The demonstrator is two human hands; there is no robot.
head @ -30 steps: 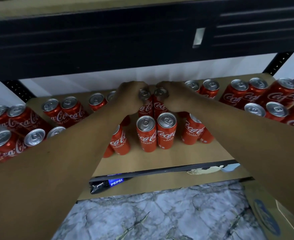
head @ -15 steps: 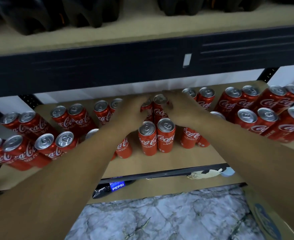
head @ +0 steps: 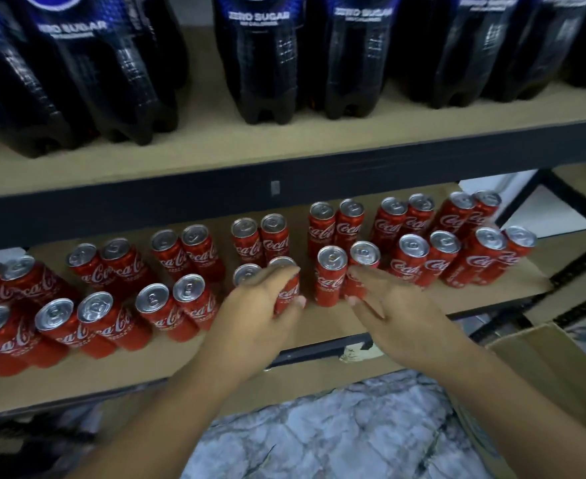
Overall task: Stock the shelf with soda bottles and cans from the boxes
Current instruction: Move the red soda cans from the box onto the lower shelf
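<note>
Twenty-seven silver tops can be counted among the red cans [head: 409,263] on the middle shelf [head: 322,328]. They stand upright in pairs, two rows deep. The far-left pair is cut by the frame edge and smeared by blur, so the count there is unsure. One front can [head: 287,291] near the middle is partly hidden by the left hand [head: 258,307], whose fingers [head: 282,273] curl over its side while the thumb presses it from below. The neighbour just left of it shows only its top above the knuckles. The right hand [head: 390,307] lies at the next pair to the right, its fingers [head: 361,275] fairly straight and loosely spread against the lower side of the right-hand can [head: 365,260], holding nothing. Whether the thumb touches that pair cannot be told. At least six dark bottles [head: 262,67] labelled zero sugar stand on the upper shelf [head: 215,160]. Their necks and caps are cut off by the top of the frame, and others behind them merge into shadow. One cardboard box [head: 535,361] sits at lower right, its inside out of sight. One pale scrap [head: 358,356] sticks to the shelf's front rail, too blurred to identify. Grey marbled floor [head: 336,430] shows between the forearms, and the dark corner at lower left is too blurred to read.
</note>
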